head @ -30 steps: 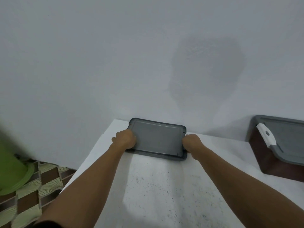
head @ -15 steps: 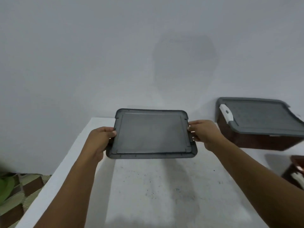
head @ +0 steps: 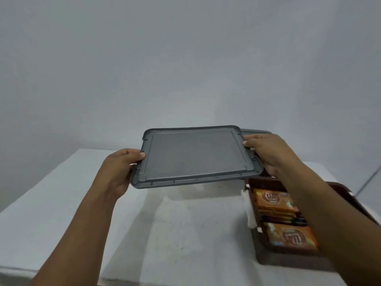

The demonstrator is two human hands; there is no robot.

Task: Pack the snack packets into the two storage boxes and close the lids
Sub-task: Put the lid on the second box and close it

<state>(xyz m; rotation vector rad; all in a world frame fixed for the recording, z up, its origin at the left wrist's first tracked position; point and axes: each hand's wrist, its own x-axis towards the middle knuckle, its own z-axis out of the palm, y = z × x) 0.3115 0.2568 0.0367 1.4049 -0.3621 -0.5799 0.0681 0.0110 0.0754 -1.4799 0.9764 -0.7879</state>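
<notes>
Left hand [head: 121, 170], right hand [head: 268, 153] clutch the grey lid [head: 195, 155] by its ends; lowered askew, it could snag those snack packets [head: 272, 200].

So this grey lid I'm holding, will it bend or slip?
Probably stiff: the grey lid lies flat though the left hand and right hand hold only its end edges. Likely light, since an edge pinch alone carries it. Its smooth plastic could slip.

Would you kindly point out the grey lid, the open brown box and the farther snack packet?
grey lid [head: 195, 155], head view, flat panel centre.
open brown box [head: 288, 259], head view, near wall.
farther snack packet [head: 272, 200], head view, printed front.
</notes>
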